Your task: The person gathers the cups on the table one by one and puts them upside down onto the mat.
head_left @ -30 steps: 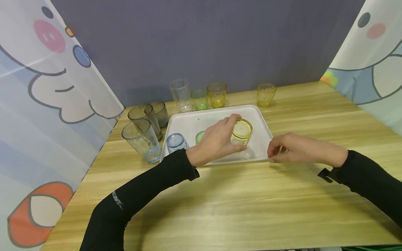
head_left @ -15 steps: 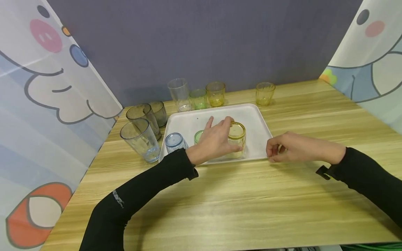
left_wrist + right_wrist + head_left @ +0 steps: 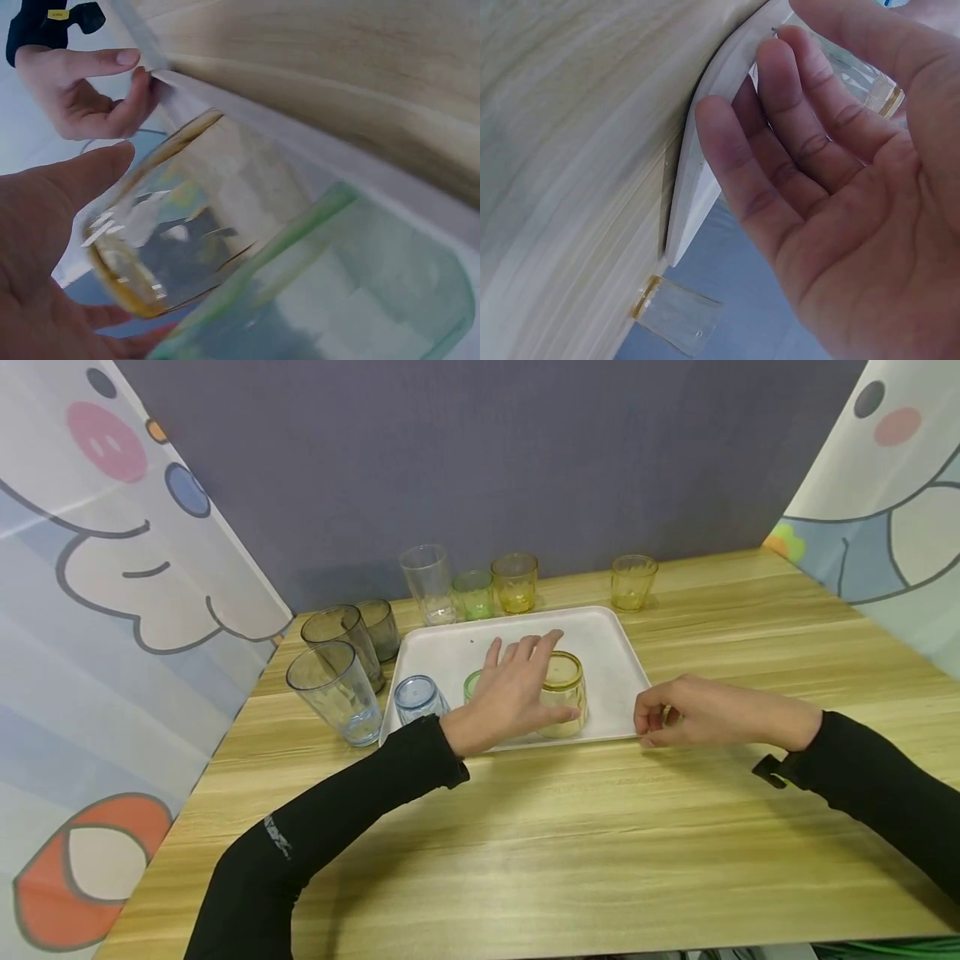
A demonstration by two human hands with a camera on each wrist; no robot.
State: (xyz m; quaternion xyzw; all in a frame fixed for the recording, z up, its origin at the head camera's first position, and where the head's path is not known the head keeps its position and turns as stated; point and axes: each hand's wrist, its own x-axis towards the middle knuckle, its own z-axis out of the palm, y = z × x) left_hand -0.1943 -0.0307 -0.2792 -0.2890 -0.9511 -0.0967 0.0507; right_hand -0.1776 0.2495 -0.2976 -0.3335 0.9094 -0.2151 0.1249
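On a white tray [image 3: 592, 625], a yellow-tinted glass [image 3: 564, 685] stands upside down. My left hand [image 3: 513, 693] is spread around its left side, with the thumb in front and the fingers behind. In the left wrist view, the thumb stands apart from the yellow glass [image 3: 172, 225]. Close beside it is a green glass [image 3: 352, 285], mostly hidden by the hand in the head view. A blue glass [image 3: 420, 697] sits upside down at the tray's left end. My right hand [image 3: 690, 714] pinches the tray's near right corner between thumb and curled fingers.
Left of the tray stand a tall blue glass [image 3: 337, 693] and two grey glasses, one being the larger grey glass [image 3: 352, 639]. Behind it are a clear tumbler [image 3: 431, 585], a green glass [image 3: 474, 596] and a yellow glass [image 3: 516, 585]. Another yellow glass [image 3: 632, 583] stands at back right.
My left hand has shifted the yellow glass left, beside the green one, and then loosened, its fingers lifting and spreading. The right hand has stayed at the tray corner.
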